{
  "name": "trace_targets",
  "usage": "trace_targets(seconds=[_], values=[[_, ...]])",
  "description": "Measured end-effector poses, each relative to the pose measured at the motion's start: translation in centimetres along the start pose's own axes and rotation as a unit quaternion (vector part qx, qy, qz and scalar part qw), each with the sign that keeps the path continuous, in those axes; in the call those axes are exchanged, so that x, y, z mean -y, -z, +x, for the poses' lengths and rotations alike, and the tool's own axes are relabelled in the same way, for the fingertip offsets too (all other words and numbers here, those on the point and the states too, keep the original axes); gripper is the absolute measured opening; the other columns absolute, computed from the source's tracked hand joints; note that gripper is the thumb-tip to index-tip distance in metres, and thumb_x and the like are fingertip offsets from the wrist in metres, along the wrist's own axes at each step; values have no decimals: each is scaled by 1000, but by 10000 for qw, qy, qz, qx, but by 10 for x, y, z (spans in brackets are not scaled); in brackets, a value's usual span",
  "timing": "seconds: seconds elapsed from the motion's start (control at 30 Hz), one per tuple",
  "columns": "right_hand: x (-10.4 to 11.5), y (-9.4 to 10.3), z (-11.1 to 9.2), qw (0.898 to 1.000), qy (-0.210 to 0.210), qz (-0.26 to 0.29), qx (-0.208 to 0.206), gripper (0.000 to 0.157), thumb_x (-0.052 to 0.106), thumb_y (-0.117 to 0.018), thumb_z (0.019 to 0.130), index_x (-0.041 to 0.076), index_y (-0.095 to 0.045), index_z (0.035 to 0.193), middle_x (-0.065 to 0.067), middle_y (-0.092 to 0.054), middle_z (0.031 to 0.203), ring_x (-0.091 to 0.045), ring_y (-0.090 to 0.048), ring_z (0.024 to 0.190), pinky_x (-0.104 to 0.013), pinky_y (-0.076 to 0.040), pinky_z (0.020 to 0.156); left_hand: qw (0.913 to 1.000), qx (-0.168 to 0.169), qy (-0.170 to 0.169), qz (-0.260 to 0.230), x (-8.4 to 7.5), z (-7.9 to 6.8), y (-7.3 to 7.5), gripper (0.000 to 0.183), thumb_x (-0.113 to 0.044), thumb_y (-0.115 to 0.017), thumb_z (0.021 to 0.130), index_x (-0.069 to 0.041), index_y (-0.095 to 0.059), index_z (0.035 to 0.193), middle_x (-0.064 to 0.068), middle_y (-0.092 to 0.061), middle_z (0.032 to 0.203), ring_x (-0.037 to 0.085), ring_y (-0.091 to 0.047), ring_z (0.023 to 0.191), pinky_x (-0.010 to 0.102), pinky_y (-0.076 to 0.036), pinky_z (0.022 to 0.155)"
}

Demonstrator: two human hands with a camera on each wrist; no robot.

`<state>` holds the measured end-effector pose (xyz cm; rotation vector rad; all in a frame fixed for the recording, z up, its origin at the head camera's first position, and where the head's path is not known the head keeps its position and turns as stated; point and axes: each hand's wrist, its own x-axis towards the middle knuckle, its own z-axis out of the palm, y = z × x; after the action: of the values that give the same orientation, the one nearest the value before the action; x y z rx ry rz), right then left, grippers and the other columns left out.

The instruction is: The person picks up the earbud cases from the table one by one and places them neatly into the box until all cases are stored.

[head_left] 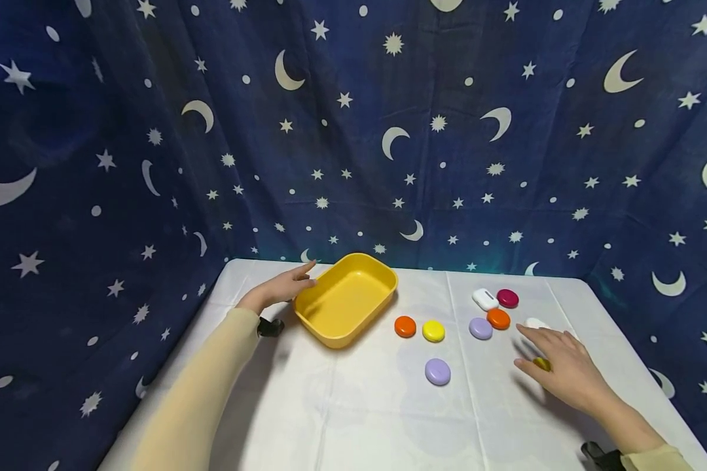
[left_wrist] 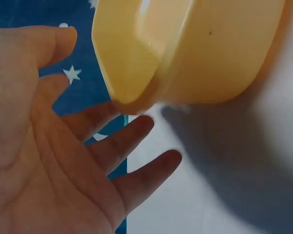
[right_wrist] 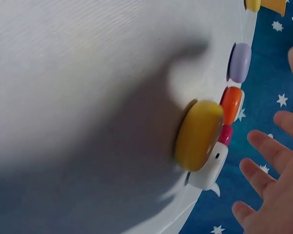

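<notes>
Our surface (head_left: pixel 383 418) is covered in creased white cloth, with navy star-and-moon curtains (head_left: pixel 359 150) on its left, back and right. Yellow tray (head_left: pixel 349 302) sits near the back edge; our left hand (head_left: pixel 279 288) is at its left rim, grip wide, can't tell if touching. Our right hand (head_left: pixel 574 369), grip also wide, hangs over a mustard disc (head_left: pixel 542 364); a white case (head_left: pixel 485 299) lies farther back on the surface
</notes>
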<state>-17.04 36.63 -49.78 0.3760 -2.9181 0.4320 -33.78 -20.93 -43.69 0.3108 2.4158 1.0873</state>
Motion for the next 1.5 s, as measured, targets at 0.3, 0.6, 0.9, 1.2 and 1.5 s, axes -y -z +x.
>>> trace_targets(seconds=[0.3, 0.6, 0.9, 1.2, 1.5], values=[[-13, -1, -15, 9957, -740, 307, 470, 85, 55, -72, 89, 13, -42, 156, -30, -45, 146, -52, -33, 129, -78, -22, 101, 9957, 333, 290, -814, 9, 9, 8, 66, -30, -50, 107, -32, -19, 165, 16, -32, 164, 36, -38, 144, 58, -46, 105], [-27, 1, -30, 9888, -1276, 316, 708, 90, 62, -71, 87, -1, -46, 147, -34, -46, 140, -53, -40, 120, -75, -28, 95, 9885, 568, 489, -1312, 11, 19, 7, 63, -24, -51, 106, -35, -27, 163, 12, -30, 165, 40, -38, 144, 57, -45, 107], [-28, -3, -33, 9850, -1402, 373, 936, 94, 66, -69, 86, -1, -45, 148, -35, -47, 140, -54, -40, 121, -77, -29, 96, 9909, 550, 438, -1152, 14, 21, 6, 57, -16, -48, 104, -34, -42, 158, 13, -48, 154, 32, -54, 129, 48, -54, 96], [-25, -1, -32, 9841, -1479, 310, 932, 95, 62, -73, 85, -3, -44, 147, -35, -49, 137, -53, -43, 118, -78, -32, 96, 9897, 540, 289, -1292, 21, 3, -4, 57, -17, -46, 106, -30, -38, 160, 15, -37, 161, 35, -49, 135, 48, -54, 97], [-34, -3, -34, 9835, -1540, 534, 785, 97, 61, -78, 81, -2, -46, 147, -37, -48, 137, -57, -39, 119, -77, -27, 95, 9769, 56, 195, -2127, 30, -33, -38, 59, -16, -46, 107, -24, -30, 163, 19, -39, 157, 32, -57, 119, 46, -58, 90]])
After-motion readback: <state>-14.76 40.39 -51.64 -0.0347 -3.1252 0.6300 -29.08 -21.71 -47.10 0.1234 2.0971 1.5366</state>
